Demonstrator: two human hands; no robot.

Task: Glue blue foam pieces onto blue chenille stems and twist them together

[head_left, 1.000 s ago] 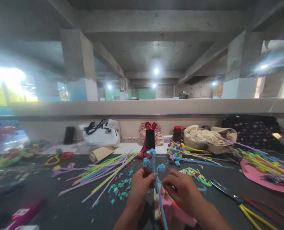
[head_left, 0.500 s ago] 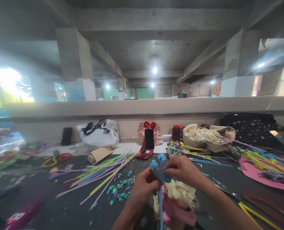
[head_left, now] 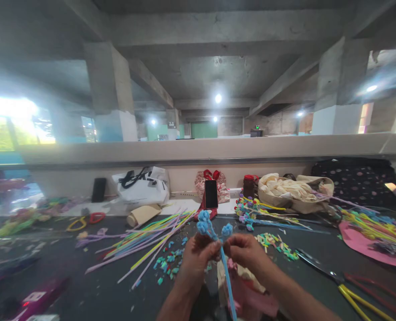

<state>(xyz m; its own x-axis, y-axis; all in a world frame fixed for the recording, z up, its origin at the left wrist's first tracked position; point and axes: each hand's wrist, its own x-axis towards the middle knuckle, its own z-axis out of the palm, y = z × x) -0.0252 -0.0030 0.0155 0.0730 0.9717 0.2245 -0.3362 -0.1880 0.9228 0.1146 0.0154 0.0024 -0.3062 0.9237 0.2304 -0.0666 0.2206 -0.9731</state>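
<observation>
My left hand (head_left: 198,258) is closed around a blue pipe-cleaner flower (head_left: 204,223), near where its clustered heads join the stem. The long blue stem runs down from between my hands toward the bottom edge. My right hand (head_left: 246,252) pinches the same piece at the join, just under a smaller blue head. Its fingertips are partly hidden. Below my hands lies a pink and cream bundle (head_left: 248,294), partly covered by my right forearm.
Loose pipe cleaners (head_left: 151,243) and small cut bits (head_left: 169,263) lie to the left. Finished-looking flower stems (head_left: 251,211), more cut bits (head_left: 276,244) and yellow-and-red-handled scissors (head_left: 332,276) are on the right. A phone (head_left: 211,194) stands ahead, beside a brown jar (head_left: 249,186).
The blue heads have spread apart, the left cluster rising above my left hand. My right hand has moved lower, toward the join. The view has shifted slightly.
</observation>
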